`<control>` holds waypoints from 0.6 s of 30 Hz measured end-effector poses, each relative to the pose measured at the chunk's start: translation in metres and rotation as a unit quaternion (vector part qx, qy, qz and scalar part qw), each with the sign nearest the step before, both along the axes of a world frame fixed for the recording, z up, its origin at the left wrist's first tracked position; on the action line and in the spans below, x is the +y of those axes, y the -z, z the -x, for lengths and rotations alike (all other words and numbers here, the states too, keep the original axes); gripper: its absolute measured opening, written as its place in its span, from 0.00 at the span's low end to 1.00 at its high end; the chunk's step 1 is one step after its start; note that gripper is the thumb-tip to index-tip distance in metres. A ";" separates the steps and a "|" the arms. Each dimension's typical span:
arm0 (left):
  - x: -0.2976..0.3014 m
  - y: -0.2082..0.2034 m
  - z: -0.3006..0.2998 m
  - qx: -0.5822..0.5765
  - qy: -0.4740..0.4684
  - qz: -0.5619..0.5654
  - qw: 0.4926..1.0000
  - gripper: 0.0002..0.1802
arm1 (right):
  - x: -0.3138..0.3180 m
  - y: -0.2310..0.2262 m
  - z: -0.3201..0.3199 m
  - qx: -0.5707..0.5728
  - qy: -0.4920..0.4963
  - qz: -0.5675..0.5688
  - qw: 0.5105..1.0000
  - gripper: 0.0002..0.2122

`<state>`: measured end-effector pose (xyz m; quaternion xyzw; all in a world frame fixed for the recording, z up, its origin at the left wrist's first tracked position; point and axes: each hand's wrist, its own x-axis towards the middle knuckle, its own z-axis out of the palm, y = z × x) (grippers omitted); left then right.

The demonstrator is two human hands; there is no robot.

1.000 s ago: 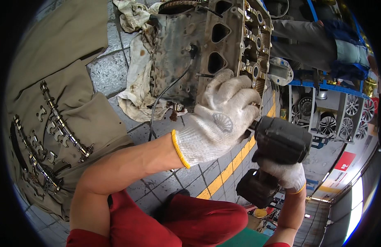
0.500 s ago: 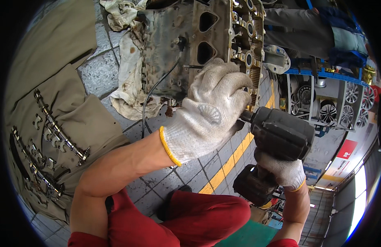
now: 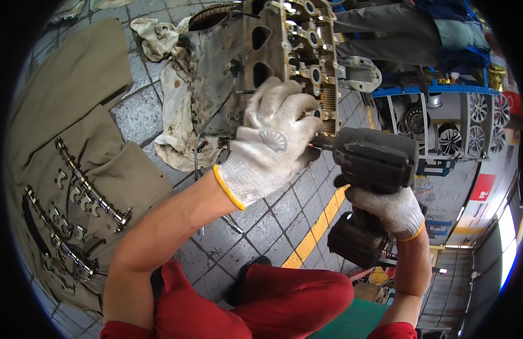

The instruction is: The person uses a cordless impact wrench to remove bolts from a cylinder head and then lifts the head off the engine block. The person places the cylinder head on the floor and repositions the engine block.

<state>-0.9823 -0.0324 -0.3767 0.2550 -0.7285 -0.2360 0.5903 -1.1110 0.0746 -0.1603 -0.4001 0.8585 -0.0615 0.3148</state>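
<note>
Engine [image 3: 244,62] is top centre of view, apparently down on the tiled floor [image 3: 138,118]. Port face toward the camera, uncovered valve-gear side to the right, so the head's right edge is reachable. Light rag [image 3: 174,107] runs along its left side; probably there for oil or to protect the casting. Can't confirm it goes underneath.

Right hand [image 3: 388,209], gloved: grip wrapped round the handle of a black power driver [image 3: 374,158]. Body roughly level, nose pointing left at the near end of the engine, battery base hanging below. Looks like a one-hand hold that leaves the other hand free for the front end.

Left hand [image 3: 272,135], gloved, back up, fingers curled over the engine's near corner, thumb side by the driver's nose. Likely steadying or guiding. Can't tell if that grip is closed on anything; fingertips hidden.

Off left: two camshafts [image 3: 90,185] side by side on a brown cloth [image 3: 75,73], loose caps [image 3: 61,179] scattered between. Guess: kept off the floor, parts grouped.
</note>
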 end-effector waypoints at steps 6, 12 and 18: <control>-0.005 -0.022 -0.011 -0.152 -0.025 0.099 0.983 0.17 | 0.009 0.001 0.002 -0.029 -0.061 0.047 0.997 0.16; -0.026 -0.036 -0.023 -0.243 0.059 0.141 0.958 0.21 | 0.007 0.001 0.017 -0.045 -0.126 0.055 0.989 0.13; -0.030 -0.072 -0.021 -0.247 0.085 0.098 0.960 0.22 | 0.026 -0.017 0.020 -0.075 -0.126 0.152 0.977 0.14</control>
